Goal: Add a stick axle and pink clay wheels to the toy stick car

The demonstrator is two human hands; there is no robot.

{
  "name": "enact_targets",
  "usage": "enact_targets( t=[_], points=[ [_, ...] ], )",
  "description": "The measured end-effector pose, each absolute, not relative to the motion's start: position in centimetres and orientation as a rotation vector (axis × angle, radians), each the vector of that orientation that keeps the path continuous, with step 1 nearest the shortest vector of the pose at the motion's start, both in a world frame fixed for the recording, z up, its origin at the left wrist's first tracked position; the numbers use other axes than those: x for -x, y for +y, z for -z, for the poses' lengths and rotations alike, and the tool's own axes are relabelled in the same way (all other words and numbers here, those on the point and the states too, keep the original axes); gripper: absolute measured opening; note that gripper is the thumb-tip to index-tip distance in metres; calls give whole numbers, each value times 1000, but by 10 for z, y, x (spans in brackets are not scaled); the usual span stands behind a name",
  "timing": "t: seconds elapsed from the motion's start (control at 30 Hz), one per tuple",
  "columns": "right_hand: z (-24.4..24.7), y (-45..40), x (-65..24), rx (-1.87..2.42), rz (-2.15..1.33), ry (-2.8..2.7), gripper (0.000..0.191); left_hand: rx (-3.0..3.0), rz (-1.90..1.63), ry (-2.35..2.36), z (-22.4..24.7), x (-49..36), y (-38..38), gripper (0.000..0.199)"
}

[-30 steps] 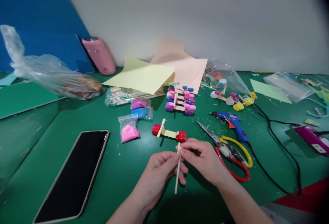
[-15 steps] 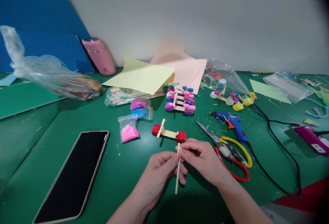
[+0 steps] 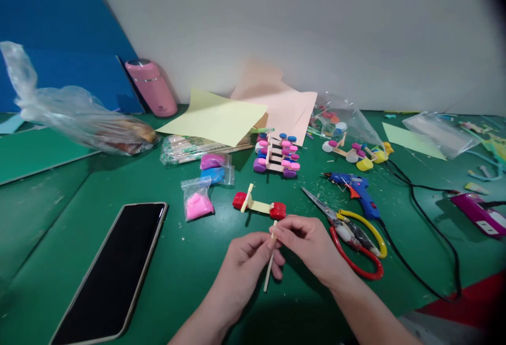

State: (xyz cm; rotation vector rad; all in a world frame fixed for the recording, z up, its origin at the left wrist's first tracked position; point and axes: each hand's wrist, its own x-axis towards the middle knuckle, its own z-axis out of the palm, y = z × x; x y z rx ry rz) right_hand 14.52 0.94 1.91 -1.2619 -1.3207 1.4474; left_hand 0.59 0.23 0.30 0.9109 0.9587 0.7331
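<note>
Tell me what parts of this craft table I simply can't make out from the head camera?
- Top of the wooden stick: covered by the fingertips of the left hand and right hand, so what they pinch there is hidden.
- Contents of the big plastic bag: blurred by crumpled film.
- Phone: near corner cut off by the bottom edge.
- Purple device: label too small to read.

left hand (image 3: 247, 263): fingers pinched | right hand (image 3: 310, 245): fingers pinched | fingertips meeting
</note>
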Motion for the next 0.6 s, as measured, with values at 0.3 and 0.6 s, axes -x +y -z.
enact_targets(
  t=[0.3,0.6],
  points=[
    [-17,7,-137,1255,-1479,-1164,19,-990,-735,998,-4,-7,3,28],
    [-15,5,-131,1400,-1285,-1216,23,-798,-759,915,-1,-8,2,25]
  ],
)
